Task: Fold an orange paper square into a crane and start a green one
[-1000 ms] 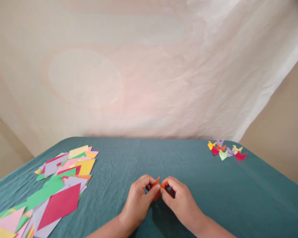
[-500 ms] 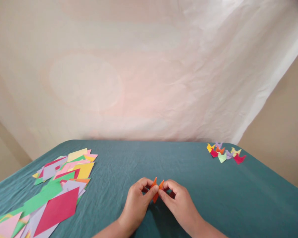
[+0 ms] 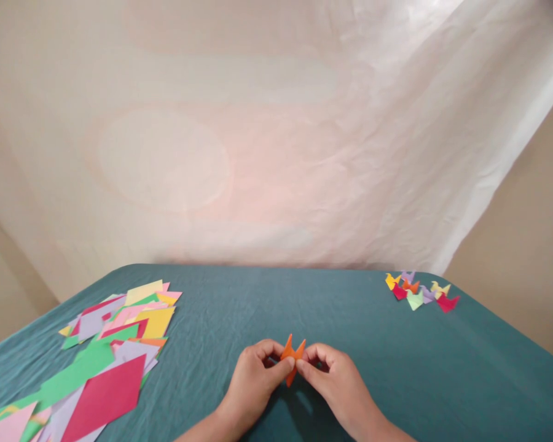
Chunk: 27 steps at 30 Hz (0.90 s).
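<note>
A small folded orange paper piece point(image 3: 292, 355) with two upward points is pinched between both my hands just above the teal tablecloth point(image 3: 373, 368). My left hand point(image 3: 253, 387) grips its left side with thumb and forefinger, fingers curled. My right hand point(image 3: 336, 387) grips its right side the same way. Both hands are low in the middle of the view, near the table's front.
A spread pile of coloured paper sheets point(image 3: 105, 350) covers the left of the table, a red sheet on top at the front. Several small folded paper figures point(image 3: 419, 291) lie at the far right corner. A cream cloth backdrop point(image 3: 276, 135) hangs behind the table.
The orange piece has opened from a narrow fold into a wider shape with two points standing up. Both hands kept their pinch and sit slightly lower in the view.
</note>
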Each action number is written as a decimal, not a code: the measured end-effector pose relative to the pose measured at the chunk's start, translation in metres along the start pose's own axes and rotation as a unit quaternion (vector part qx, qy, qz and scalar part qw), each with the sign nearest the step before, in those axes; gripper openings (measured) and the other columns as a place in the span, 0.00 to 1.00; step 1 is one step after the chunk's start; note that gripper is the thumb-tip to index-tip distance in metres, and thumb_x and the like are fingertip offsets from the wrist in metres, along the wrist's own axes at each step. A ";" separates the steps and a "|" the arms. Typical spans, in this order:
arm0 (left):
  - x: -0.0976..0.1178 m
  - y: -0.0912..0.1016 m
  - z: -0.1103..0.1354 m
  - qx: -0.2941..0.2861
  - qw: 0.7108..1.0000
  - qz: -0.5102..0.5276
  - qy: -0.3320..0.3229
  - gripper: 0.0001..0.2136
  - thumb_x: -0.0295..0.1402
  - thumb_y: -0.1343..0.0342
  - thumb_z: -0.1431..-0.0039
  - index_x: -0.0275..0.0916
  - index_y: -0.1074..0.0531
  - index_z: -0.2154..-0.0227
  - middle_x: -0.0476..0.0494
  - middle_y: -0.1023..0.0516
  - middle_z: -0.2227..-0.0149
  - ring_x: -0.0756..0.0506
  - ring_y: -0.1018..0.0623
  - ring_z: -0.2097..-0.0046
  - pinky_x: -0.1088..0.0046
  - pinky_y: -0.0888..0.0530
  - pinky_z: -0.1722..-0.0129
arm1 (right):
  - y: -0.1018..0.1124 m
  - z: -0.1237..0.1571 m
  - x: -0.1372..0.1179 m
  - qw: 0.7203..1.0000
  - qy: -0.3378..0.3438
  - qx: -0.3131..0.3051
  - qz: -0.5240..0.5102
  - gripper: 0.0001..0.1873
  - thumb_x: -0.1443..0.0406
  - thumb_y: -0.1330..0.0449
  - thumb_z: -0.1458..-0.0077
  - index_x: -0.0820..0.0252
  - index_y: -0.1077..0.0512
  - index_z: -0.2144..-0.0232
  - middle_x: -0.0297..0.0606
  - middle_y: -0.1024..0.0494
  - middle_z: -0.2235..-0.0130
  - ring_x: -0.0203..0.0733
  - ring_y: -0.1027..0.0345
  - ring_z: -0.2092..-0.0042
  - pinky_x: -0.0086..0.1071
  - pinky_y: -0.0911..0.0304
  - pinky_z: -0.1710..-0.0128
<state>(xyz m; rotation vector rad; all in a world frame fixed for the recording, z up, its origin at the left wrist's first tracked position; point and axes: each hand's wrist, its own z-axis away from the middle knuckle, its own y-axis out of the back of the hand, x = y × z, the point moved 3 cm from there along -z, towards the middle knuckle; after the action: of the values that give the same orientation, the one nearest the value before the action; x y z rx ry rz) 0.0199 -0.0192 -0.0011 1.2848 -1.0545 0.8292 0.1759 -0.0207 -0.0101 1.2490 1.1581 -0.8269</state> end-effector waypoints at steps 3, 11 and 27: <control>-0.002 -0.002 -0.001 -0.003 0.999 0.026 0.021 0.08 0.35 0.45 0.48 0.35 0.27 0.76 0.50 0.27 0.78 0.51 0.30 0.75 0.78 0.36 0.74 | -0.001 0.001 -0.004 1.000 -0.003 -0.001 -0.011 0.12 0.60 0.42 0.47 0.62 0.30 0.76 0.33 0.30 0.76 0.35 0.39 0.73 0.26 0.44 0.73; -0.003 -0.001 -0.004 -0.028 0.999 0.023 0.031 0.10 0.36 0.43 0.50 0.33 0.25 0.75 0.46 0.24 0.76 0.49 0.29 0.72 0.77 0.35 0.70 | -0.001 0.003 -0.005 1.000 -0.004 0.003 0.007 0.10 0.62 0.42 0.48 0.63 0.29 0.77 0.34 0.28 0.75 0.36 0.38 0.72 0.26 0.43 0.72; 0.003 -0.013 0.013 -0.264 0.846 0.423 0.187 0.14 0.38 0.35 0.55 0.32 0.27 0.72 0.47 0.29 0.76 0.52 0.31 0.75 0.75 0.33 0.71 | 0.001 0.010 -0.020 0.970 0.046 -0.121 -0.206 0.14 0.56 0.41 0.45 0.55 0.28 0.58 0.38 0.29 0.56 0.39 0.34 0.60 0.29 0.38 0.62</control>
<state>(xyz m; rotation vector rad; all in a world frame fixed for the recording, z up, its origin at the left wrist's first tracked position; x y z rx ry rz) 0.0312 -0.0344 -0.0028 0.1200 -1.4029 1.2576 0.1741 -0.0329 0.0093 0.8638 1.5758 -0.9038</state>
